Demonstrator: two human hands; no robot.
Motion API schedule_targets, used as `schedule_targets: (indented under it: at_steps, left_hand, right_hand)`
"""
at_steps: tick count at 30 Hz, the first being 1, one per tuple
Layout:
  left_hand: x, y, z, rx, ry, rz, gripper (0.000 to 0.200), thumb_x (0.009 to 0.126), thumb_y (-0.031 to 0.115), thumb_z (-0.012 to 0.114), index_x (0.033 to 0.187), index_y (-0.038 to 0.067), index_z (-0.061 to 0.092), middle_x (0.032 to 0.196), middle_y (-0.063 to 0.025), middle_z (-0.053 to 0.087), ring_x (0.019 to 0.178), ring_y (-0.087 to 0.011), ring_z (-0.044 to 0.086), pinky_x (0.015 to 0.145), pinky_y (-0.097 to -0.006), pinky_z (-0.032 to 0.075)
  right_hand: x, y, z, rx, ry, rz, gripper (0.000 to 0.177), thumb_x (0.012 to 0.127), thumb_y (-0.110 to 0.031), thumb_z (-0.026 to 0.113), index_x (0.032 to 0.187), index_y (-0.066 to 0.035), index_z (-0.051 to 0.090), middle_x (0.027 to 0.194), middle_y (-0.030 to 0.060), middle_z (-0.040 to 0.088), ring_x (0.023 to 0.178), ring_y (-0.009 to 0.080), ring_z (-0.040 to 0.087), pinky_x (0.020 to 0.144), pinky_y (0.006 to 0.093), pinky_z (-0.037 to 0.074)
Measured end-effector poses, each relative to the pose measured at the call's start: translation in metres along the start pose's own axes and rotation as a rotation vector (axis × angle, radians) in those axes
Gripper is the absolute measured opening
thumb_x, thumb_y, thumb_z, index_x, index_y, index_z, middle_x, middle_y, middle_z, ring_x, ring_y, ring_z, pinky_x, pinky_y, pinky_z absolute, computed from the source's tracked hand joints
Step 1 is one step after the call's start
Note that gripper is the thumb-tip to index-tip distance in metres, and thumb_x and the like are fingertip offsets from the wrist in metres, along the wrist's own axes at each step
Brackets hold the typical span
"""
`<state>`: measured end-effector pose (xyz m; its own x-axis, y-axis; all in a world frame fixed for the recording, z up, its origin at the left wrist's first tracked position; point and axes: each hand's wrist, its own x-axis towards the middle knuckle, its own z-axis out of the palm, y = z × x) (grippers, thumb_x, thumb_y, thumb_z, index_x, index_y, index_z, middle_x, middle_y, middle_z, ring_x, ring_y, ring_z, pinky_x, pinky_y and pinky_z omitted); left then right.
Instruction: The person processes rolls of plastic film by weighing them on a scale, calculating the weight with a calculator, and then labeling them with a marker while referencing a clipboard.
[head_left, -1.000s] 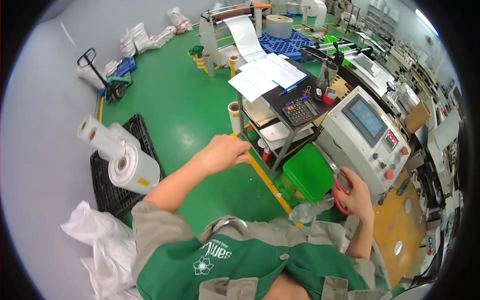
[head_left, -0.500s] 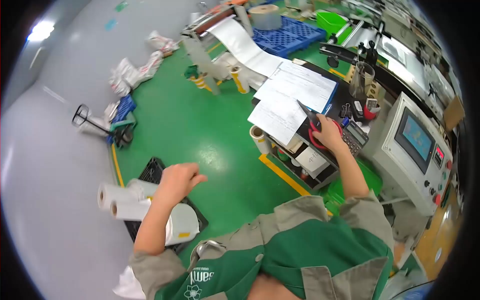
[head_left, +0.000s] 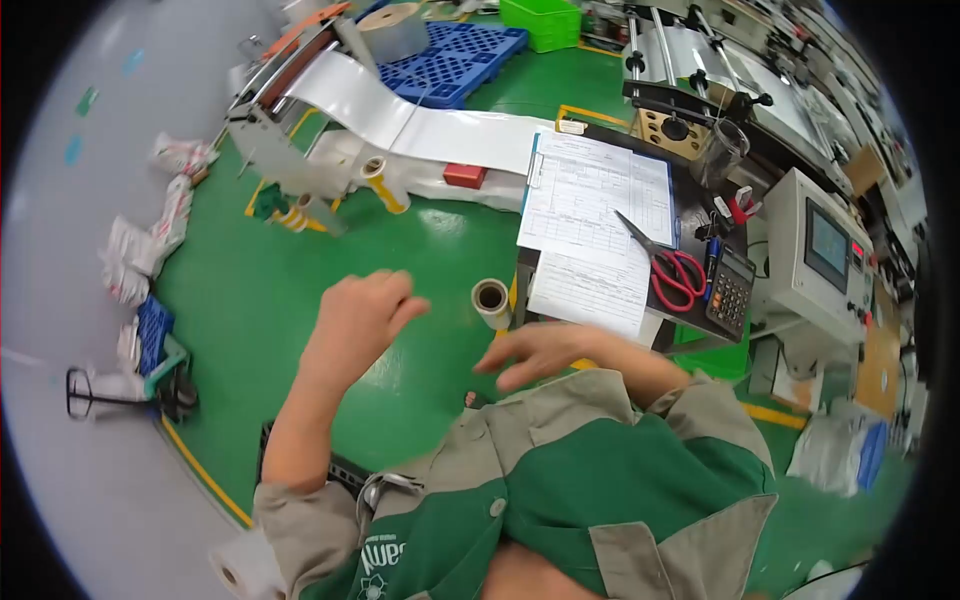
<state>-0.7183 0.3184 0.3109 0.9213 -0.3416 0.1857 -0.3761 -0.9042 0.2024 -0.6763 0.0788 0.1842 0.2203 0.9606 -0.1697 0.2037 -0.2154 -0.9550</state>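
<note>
My left hand is held in the air over the green floor, its fingers curled in and its thumb apart; no object shows in it. In front of my chest, my right hand has its fingers apart and nothing in them. Scissors with red handles lie on the dark table, blades over printed sheets on a clipboard. Another printed sheet hangs toward the table's near edge, just beyond my right hand. Beside the scissors rest a calculator and a blue pen.
White film runs from a roller stand toward the table. A film roll stands on the floor near the table. At right is a machine control panel. A pallet jack stands along the left wall.
My right hand has let go of the scissors, which now lie on the table, and has drawn back toward my chest. The view has turned right; my left hand stays raised.
</note>
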Motion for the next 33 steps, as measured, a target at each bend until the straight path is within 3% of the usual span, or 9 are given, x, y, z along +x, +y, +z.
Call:
schedule_targets:
  at_steps: [6, 8, 12, 16, 22, 23, 27, 29, 33]
  left_hand:
    - [0.109, -0.042, -0.001, -0.326, 0.115, 0.252, 0.023, 0.078, 0.022, 0.067, 0.072, 0.003, 0.054, 0.064, -0.0117, 0.052, 0.056, -0.0292, 0.051, 0.051, -0.0362, 0.039]
    - [0.134, -0.05, 0.01, -0.429, 0.15, 0.279, 0.023, 0.078, 0.021, 0.067, 0.072, 0.002, 0.055, 0.063, -0.011, 0.05, 0.055, -0.0264, 0.048, 0.051, -0.0356, 0.037]
    - [0.19, -0.064, 0.045, -0.574, 0.165, 0.318, 0.022, 0.079, 0.019, 0.066, 0.077, 0.001, 0.054, 0.063, -0.0121, 0.051, 0.054, -0.0234, 0.048, 0.051, -0.0337, 0.038]
    - [0.245, -0.074, 0.079, -0.739, 0.003, 0.277, 0.018, 0.081, 0.018, 0.066, 0.088, 0.003, 0.059, 0.067, -0.0092, 0.059, 0.058, -0.0143, 0.054, 0.054, -0.0297, 0.042]
    - [0.357, -0.091, 0.131, -1.309, -0.358, 0.157, 0.04, 0.08, 0.017, 0.066, 0.117, 0.006, 0.056, 0.087, -0.0062, 0.065, 0.076, -0.014, 0.062, 0.071, -0.0265, 0.049]
    - [0.372, -0.095, 0.141, -1.393, -0.41, 0.116, 0.069, 0.079, 0.017, 0.068, 0.138, 0.007, 0.035, 0.097, -0.011, 0.064, 0.079, -0.0162, 0.061, 0.078, -0.0283, 0.05]
    - [0.435, -0.138, 0.209, -1.555, -0.496, -0.141, 0.092, 0.079, 0.021, 0.07, 0.146, 0.012, 0.007, 0.112, -0.0155, 0.058, 0.079, -0.0184, 0.061, 0.08, -0.0316, 0.05]
    - [0.456, -0.16, 0.253, -1.483, -0.476, -0.364, 0.079, 0.078, 0.023, 0.069, 0.142, 0.009, 0.025, 0.122, -0.0193, 0.052, 0.076, -0.0184, 0.062, 0.075, -0.0307, 0.05]
    - [0.475, -0.177, 0.37, -1.45, -0.58, -0.366, 0.042, 0.085, 0.022, 0.062, 0.121, 0.004, 0.053, 0.104, -0.0103, 0.062, 0.078, -0.0164, 0.061, 0.073, -0.0297, 0.048]
  right_hand:
    - [0.086, -0.018, -0.016, 0.734, 0.541, -0.328, 0.075, 0.087, -0.035, 0.059, 0.144, -0.013, 0.017, 0.129, 0.0096, 0.044, 0.116, 0.0245, 0.046, 0.095, 0.0392, 0.04]
    - [0.083, -0.017, -0.048, 0.984, 0.854, -0.506, 0.064, 0.088, -0.033, 0.059, 0.139, -0.012, 0.027, 0.123, 0.0075, 0.048, 0.11, 0.02, 0.049, 0.088, 0.0352, 0.045]
    - [0.065, -0.014, -0.109, 0.95, 1.407, -0.473, 0.027, 0.09, -0.014, 0.057, 0.114, -0.004, 0.051, 0.089, 0.0043, 0.06, 0.078, 0.0129, 0.057, 0.067, 0.0243, 0.047]
    - [0.052, 0.0, -0.166, 0.412, 1.661, -0.385, 0.011, 0.085, -0.01, 0.064, 0.092, -0.001, 0.061, 0.074, 0.0029, 0.059, 0.063, 0.0091, 0.052, 0.058, 0.0213, 0.041]
    - [0.04, 0.01, -0.249, 0.016, 1.848, -0.226, 0.011, 0.083, -0.009, 0.066, 0.089, -0.001, 0.065, 0.071, -0.0014, 0.058, 0.062, 0.0037, 0.048, 0.055, 0.0175, 0.037]
    - [0.04, 0.016, -0.264, -0.033, 1.871, -0.208, 0.01, 0.083, -0.009, 0.066, 0.089, -0.001, 0.065, 0.07, -0.0021, 0.058, 0.062, 0.003, 0.047, 0.055, 0.017, 0.036]
    - [0.029, 0.051, -0.305, -0.134, 2.006, -0.087, 0.008, 0.085, -0.009, 0.065, 0.089, -0.002, 0.063, 0.068, -0.0021, 0.056, 0.058, 0.0027, 0.044, 0.052, 0.0183, 0.034]
    - [0.024, 0.061, -0.323, 0.005, 1.968, 0.036, 0.008, 0.085, -0.01, 0.065, 0.088, -0.003, 0.063, 0.067, -0.0021, 0.056, 0.057, 0.0033, 0.044, 0.052, 0.0185, 0.034]
    - [0.023, 0.099, -0.354, 0.163, 1.938, 0.257, 0.01, 0.083, -0.012, 0.067, 0.087, -0.003, 0.063, 0.067, -0.0012, 0.056, 0.056, 0.0046, 0.045, 0.051, 0.0189, 0.035]
